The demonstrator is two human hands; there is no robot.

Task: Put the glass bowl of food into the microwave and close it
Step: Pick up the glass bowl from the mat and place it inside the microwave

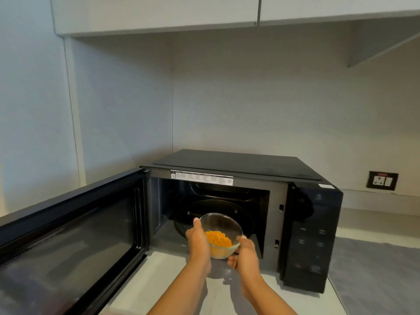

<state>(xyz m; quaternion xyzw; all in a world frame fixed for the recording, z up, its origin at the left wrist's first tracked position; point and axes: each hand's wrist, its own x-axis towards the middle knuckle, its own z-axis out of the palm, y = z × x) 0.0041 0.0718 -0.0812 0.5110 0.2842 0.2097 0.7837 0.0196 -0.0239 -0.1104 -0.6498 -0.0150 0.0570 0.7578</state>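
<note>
A black microwave [238, 178] sits on a pale countertop [172, 283] in the corner of a kitchen, its door [75, 235] swung wide open to the left so the dark inner window faces up toward the camera. Inside the cavity a dark round turntable [181, 221] lies flat on the floor of the oven.

The 2 hands hold a glass bowl [221, 223] right at the mouth of the opening, above the front edge of the cavity and partly over the turntable's near rim. The bowl is tilted slightly toward the camera, and a heap of thin orange shreds [218, 239] (some fine, noodle-like snack) lies in its bottom. The left hand [197, 244] grips the bowl's left side, thumb up along the rim and the other fingers wrapped out of sight behind the glass. The right hand [246, 253] clasps the lower right side, thumb pressed on the rim and fingers curled under the base. Both forearms reach in from the bottom of the view.

On the microwave's right face, the control panel [311, 242] shows faint button markings. A white label strip [202, 177] runs along the top of the door frame. On the wall to the right there is a switch and socket plate [383, 180], and pale cabinets [159, 12] hang overhead.
</note>
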